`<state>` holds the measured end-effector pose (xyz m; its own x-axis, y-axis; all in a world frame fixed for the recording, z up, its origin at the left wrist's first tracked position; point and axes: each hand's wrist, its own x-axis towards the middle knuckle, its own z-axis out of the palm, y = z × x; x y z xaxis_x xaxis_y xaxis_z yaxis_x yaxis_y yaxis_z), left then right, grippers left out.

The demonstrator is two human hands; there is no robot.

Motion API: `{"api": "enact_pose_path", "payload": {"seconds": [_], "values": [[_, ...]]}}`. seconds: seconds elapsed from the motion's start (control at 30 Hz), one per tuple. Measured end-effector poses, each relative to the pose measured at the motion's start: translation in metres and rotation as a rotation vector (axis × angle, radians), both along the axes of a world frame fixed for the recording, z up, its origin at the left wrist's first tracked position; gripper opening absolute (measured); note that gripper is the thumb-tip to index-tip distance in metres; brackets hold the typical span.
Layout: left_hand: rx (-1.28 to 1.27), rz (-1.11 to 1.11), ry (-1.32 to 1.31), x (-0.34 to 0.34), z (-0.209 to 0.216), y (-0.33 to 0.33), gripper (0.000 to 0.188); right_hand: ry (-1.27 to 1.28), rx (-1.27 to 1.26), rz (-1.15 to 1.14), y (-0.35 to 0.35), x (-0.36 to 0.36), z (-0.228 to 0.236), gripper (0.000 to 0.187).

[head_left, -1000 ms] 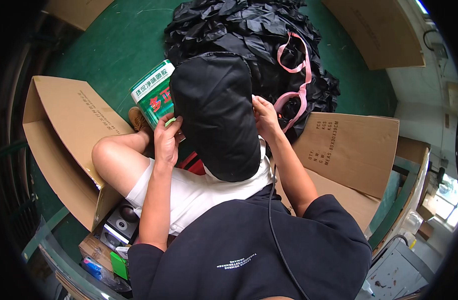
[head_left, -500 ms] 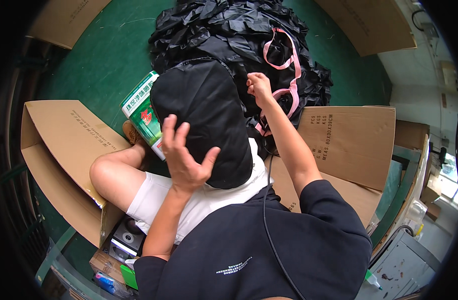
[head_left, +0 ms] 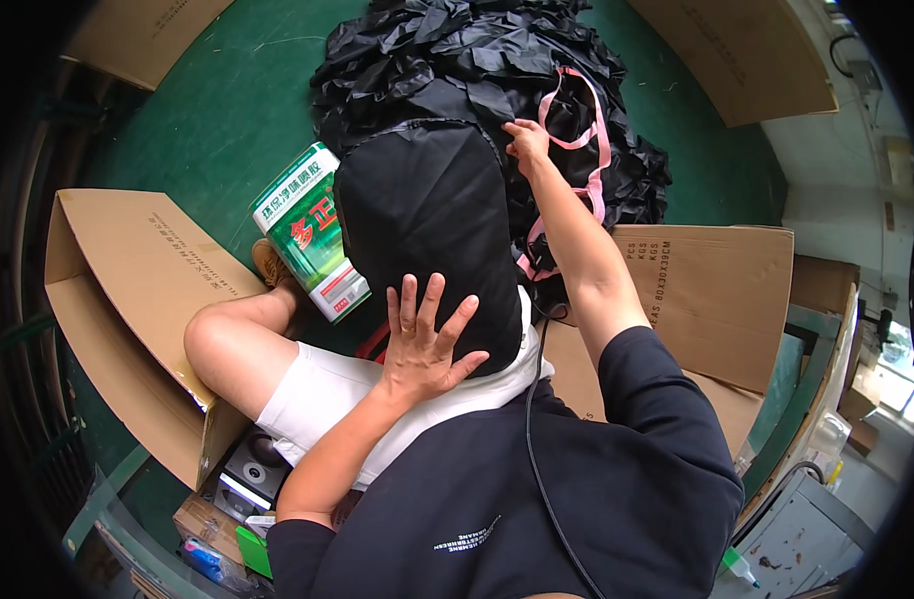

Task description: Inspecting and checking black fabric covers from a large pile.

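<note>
A rounded black fabric piece [head_left: 427,205] lies across my lap, with a stitched-looking edge along its far end. My left hand [head_left: 422,344] rests on its near part, fingers spread and nothing in them. Beyond it is a big heap of crumpled, slightly shiny black fabric [head_left: 407,65]. My right hand [head_left: 527,147] is at the heap's near side, just past the far right corner of the rounded piece. Its fingers are pinched together on a fold of the black fabric. Pink straps [head_left: 602,135] lie looped on the heap, right of that hand.
A green and white can [head_left: 312,235] stands left of the lap piece. Open cardboard boxes flank me at left [head_left: 142,270] and right [head_left: 711,299]. A black cable [head_left: 537,439] runs down my shirt. A grey metal cabinet [head_left: 791,539] is at lower right.
My right hand has reached slightly forward to the black heap. My left hand has come down and to the right, flattening onto the rounded piece. More of the can shows.
</note>
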<state>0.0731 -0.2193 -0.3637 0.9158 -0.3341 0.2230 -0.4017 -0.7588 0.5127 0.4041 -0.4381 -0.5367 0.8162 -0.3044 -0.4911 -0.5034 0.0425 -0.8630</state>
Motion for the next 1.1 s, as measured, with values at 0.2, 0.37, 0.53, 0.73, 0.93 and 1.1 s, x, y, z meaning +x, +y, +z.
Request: {"api": "enact_pose_path", "payload": {"seconds": [0.2,0.37,0.53,0.73,0.93,1.1], "values": [[-0.026,-0.003,-0.010,0.001,0.000,0.001,0.073,-0.466,0.065,0.131,0.008,-0.007,0.054,0.018],[-0.040,0.007,-0.031,0.001,0.006,0.002,0.072,-0.751,0.118,0.262,0.004,-0.022,0.158,0.011],[-0.040,0.016,-0.033,0.002,0.014,0.003,0.071,-0.915,-0.027,0.151,-0.008,-0.041,0.237,0.016],[-0.145,0.017,-0.092,0.016,0.035,0.013,0.055,-1.060,0.249,0.182,-0.017,-0.066,0.296,0.016],[-0.602,0.059,0.147,0.041,0.070,0.023,0.029,-1.164,0.282,0.223,0.020,-0.111,0.334,0.013],[-1.740,0.062,0.642,0.069,0.100,0.018,0.053,-1.327,-0.191,0.402,0.068,-0.196,0.335,0.012]]}}
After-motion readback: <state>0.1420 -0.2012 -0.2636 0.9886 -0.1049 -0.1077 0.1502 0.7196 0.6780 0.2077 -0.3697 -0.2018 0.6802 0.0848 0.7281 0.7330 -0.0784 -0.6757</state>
